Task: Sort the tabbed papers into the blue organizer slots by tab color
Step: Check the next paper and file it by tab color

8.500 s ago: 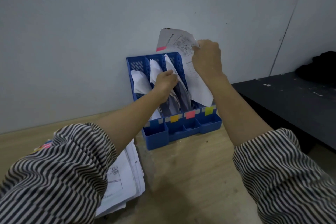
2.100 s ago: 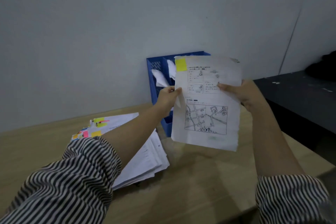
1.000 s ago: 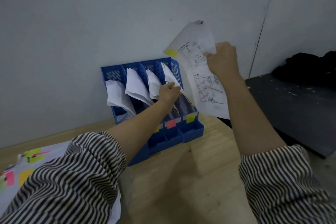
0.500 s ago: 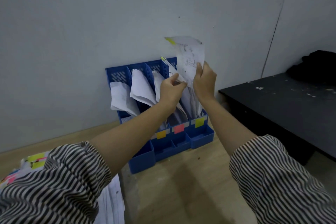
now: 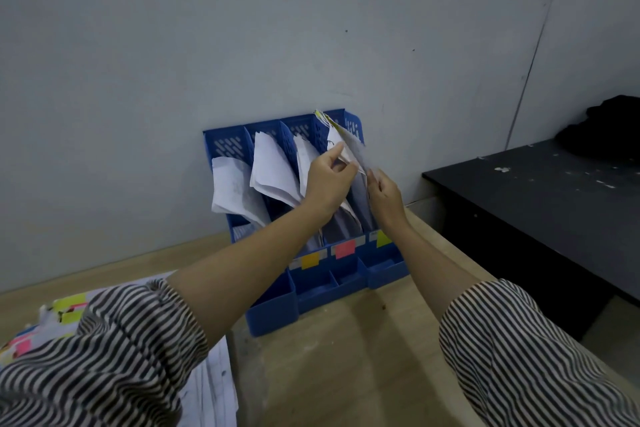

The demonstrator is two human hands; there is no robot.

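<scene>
The blue organizer [image 5: 227, 146] stands against the wall with several slots holding curled white papers. Orange [image 5: 310, 260], pink [image 5: 345, 248] and yellow [image 5: 383, 238] labels mark its front. A yellow-tabbed paper [image 5: 348, 140] leans in the rightmost slot, above the yellow label. My left hand [image 5: 327, 180] pinches the papers in that slot and holds them aside. My right hand [image 5: 382, 192] pinches the lower edge of the yellow-tabbed paper. The stack of tabbed papers [image 5: 65, 314] lies at the lower left, mostly hidden by my left sleeve.
The organizer sits on a wooden table [image 5: 346, 374] whose right edge runs just past it. A black table [image 5: 540, 198] stands lower at the right with a dark bundle [image 5: 606, 128] on it. A grey wall backs everything.
The yellow-tabbed paper was lifted from the stack, carried right by my right hand and has dropped into the rightmost slot. My right hand slid down along it.
</scene>
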